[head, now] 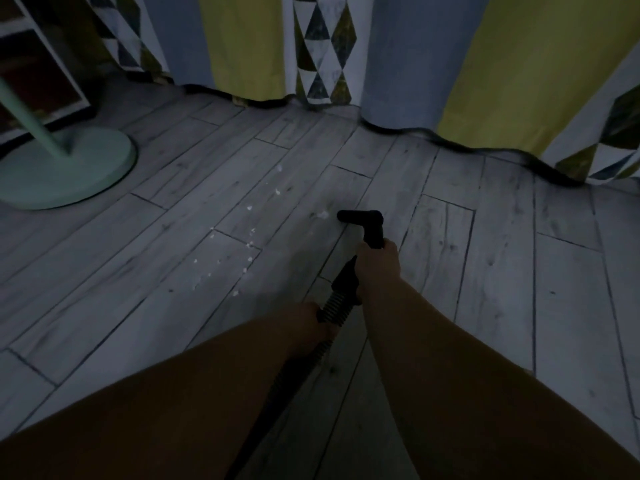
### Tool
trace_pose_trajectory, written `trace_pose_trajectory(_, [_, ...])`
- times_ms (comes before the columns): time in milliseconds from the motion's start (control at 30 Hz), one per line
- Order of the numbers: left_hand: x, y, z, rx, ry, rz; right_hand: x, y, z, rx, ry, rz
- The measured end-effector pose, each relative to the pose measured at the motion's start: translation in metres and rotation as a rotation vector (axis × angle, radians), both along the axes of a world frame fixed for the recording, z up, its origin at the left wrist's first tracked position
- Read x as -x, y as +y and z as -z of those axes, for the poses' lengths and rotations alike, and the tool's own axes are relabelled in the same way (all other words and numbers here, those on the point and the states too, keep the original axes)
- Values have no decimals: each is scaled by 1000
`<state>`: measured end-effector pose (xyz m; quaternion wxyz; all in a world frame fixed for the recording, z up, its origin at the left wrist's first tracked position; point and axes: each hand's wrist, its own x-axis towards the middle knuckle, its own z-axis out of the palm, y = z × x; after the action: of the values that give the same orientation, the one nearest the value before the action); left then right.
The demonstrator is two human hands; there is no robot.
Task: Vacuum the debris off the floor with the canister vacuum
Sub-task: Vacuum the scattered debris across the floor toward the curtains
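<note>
The grey wood-plank floor (502, 306) fills the view, bounded at its far edge by the hem of yellow, blue-grey and triangle-patterned curtains (519, 81). Towards its left edge stands a mint-green round lamp base (62, 174).

A black ribbed vacuum hose (334, 304) runs up between the forearms into a black rigid wand (374, 233). The wand ends in a short black floor nozzle (356, 215), whose long axis lies crosswise, pointing left.

The right hand (379, 268) is the nearer to the nozzle, with its fingers wrapped around the wand just behind it. The left hand (308, 327) lies against the hose further back. Its fingers are hidden in the dark, so I cannot tell whether they clasp it.

The scattered white debris crumbs (249, 237) lie wholly to the left of the nozzle, in a loose trail slanting from the far middle of the floor towards the near left. One larger white crumb (323, 215) sits just beside the nozzle's left tip.

The coming sweep probably goes leftward and back towards the person. There is open floor that way, and the lamp base is well apart from the trail.
</note>
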<state>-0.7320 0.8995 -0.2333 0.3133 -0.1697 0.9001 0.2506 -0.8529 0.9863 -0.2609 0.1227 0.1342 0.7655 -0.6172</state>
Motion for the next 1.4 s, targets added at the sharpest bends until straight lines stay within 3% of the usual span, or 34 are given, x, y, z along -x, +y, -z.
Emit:
trace_pose_trajectory(1033, [-109,-25,-18,-45,-41,-36,-95,-36,-17,-20,-153,-110])
trace_pose_trajectory(1400, [-137,-24,-31,-77,48,-76,-112,-37,-49,-124,-278,-187])
